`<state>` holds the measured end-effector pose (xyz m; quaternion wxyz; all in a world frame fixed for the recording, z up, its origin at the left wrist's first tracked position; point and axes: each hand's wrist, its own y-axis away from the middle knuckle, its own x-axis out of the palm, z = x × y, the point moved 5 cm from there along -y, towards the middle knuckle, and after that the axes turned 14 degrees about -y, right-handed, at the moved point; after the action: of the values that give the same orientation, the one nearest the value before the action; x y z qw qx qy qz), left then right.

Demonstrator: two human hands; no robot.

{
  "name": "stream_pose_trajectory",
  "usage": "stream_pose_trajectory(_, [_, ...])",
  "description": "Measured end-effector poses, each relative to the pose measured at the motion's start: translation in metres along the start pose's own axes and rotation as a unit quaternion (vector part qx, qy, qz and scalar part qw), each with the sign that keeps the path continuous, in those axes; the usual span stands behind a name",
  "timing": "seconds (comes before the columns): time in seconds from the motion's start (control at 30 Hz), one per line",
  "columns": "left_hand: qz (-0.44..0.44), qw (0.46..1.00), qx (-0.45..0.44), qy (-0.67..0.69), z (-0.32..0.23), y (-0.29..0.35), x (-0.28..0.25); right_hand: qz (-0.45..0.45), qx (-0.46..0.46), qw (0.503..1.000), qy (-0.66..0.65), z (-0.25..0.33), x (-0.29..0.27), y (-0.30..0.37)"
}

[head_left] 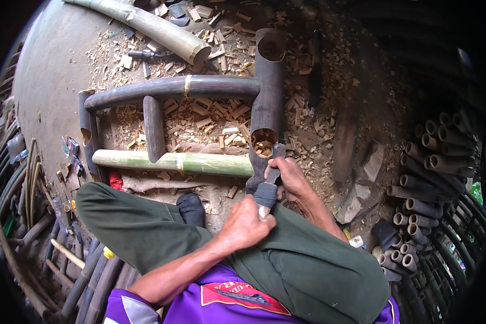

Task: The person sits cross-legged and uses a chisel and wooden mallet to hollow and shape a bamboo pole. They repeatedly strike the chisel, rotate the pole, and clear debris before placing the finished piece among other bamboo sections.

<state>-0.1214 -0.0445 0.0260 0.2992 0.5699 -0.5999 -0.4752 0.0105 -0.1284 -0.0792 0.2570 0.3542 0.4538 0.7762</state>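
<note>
Centre: left hand (247,222), right hand (289,177), clamped on 1 grey-wrapped, dark-bladed knife (265,193); uneven pressure, we judge, risks a slip.

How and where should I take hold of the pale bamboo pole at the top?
Probably around the pole just behind its open end, coming from above: it lies slanting, that end pointing toward the person, its upper side exposed and rounded.

- On the purple shirt (175,309), there is a red patch (211,295) with printed capital letters (237,287).
- The letters stand above a dark emblem (245,298) on this same patch.
- They are small and slanted, and perhaps a fold hides some.
</note>
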Motion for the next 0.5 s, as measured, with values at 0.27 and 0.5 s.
stream_pose_trajectory(0.27, [-0.066,0.993,0.045,0.092,0.019,0.012,0.033,-0.069,-0.207,0.960,0.176,0.005,0.009,0.039])
stream_pose_trajectory(0.5, [-0.287,0.944,-0.050,-0.155,0.059,0.011,-0.069,0.059,-0.102,0.992,-0.049,0.013,0.084,-0.008])
